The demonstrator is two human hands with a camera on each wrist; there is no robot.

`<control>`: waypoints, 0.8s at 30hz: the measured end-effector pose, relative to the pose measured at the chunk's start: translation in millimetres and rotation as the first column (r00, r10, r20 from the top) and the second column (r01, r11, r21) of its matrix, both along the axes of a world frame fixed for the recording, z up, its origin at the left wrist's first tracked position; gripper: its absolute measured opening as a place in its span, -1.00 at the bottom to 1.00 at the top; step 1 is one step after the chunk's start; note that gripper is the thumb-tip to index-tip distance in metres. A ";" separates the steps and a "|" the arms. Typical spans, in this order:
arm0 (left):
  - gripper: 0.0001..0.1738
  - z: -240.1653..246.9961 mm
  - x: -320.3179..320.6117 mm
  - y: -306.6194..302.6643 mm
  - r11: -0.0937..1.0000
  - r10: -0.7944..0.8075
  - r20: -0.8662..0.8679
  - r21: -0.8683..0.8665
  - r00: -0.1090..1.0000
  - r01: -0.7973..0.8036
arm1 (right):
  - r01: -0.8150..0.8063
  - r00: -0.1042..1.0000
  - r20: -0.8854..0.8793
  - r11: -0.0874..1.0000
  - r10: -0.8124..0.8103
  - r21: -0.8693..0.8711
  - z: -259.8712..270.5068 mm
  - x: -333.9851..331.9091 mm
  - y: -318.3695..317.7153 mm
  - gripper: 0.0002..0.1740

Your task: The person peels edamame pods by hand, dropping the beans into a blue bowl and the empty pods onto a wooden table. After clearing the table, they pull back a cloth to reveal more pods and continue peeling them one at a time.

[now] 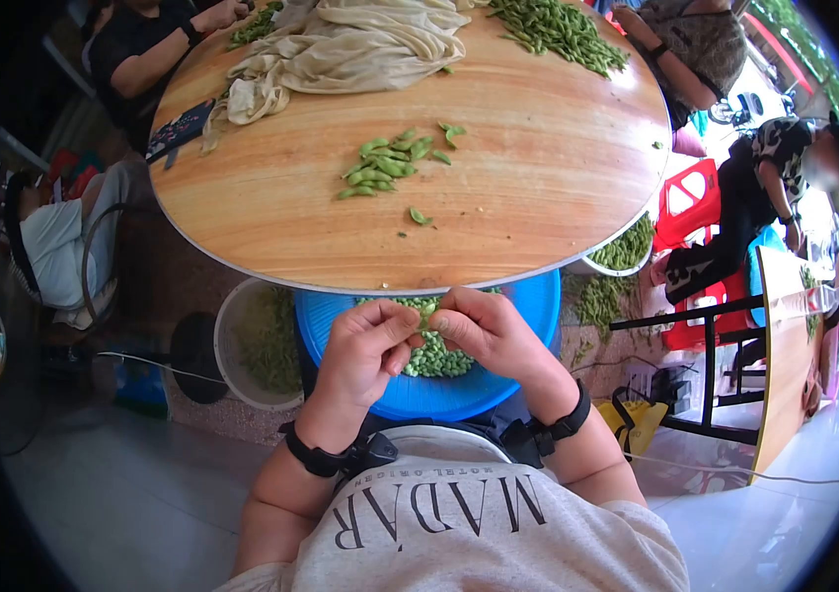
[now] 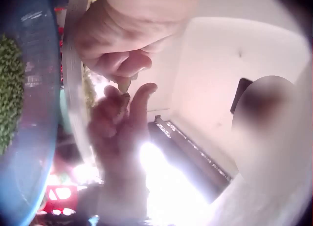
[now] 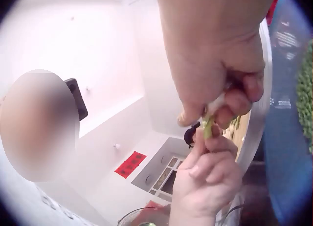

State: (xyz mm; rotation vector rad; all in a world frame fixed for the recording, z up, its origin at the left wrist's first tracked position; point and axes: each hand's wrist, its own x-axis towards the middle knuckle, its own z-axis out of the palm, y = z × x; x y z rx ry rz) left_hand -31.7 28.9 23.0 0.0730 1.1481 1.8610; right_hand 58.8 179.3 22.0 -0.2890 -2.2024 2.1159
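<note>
Over a blue basin [image 1: 380, 400] of shelled green beans [image 1: 439, 361], both hands meet at one green pod [image 1: 426, 308]. The left hand [image 1: 365, 347] pinches one end between thumb and fingers; the right hand [image 1: 489, 331] pinches the other. In the right wrist view the pod [image 3: 209, 127] spans the fingertips of the right hand [image 3: 215, 64] and the left hand [image 3: 205, 179]. The left wrist view shows a pod piece [image 2: 124, 84] at the fingers of the left hand [image 2: 132, 30], close to the right hand [image 2: 120, 138].
A round wooden table [image 1: 498, 197] stands just beyond the basin, with a small pod pile [image 1: 385, 166], a cloth [image 1: 350, 49] and a larger pod heap [image 1: 558, 37]. A white tub [image 1: 232, 340] is left of the basin, a pod-filled container [image 1: 625, 249] right. Other people sit around.
</note>
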 end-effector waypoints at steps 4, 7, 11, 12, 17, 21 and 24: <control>-0.95 -5.3 3.3 -0.9 1.000 0.006 -0.112 -0.022 0.994 -0.009 | 0.113 0.977 -0.207 0.936 -0.044 0.334 13.7 -4.7 2.8 -0.56; -0.96 -5.8 2.9 -4.0 1.000 -0.019 -0.017 0.022 1.000 0.019 | 0.074 0.988 -0.152 0.922 -0.017 0.380 17.4 -6.4 -4.6 -0.57; -0.94 -16.5 -0.5 -10.5 0.991 -0.084 0.215 0.122 0.973 0.059 | -0.054 0.989 -0.107 0.932 0.098 0.359 16.5 -9.8 -1.6 -0.59; -0.94 -17.4 -0.5 -11.1 0.988 -0.096 0.265 0.140 0.959 0.060 | -0.062 0.984 -0.135 0.934 0.116 0.352 13.8 -11.2 -0.5 -0.61; -0.91 -19.7 0.2 -18.2 0.993 -0.120 0.204 0.044 0.972 0.113 | -0.245 0.969 0.020 0.958 0.245 0.145 8.0 -14.7 3.7 -0.75; -0.88 -19.1 -0.7 -23.7 0.990 -0.136 0.036 -0.039 0.990 0.138 | -0.242 0.970 0.012 0.970 0.242 0.000 1.2 -19.5 -2.4 -0.80; -0.90 -13.2 -1.8 -29.0 0.981 -0.158 -0.114 -0.127 0.981 0.143 | -0.261 0.954 0.134 0.963 0.269 -0.071 5.2 -20.8 -1.9 -0.84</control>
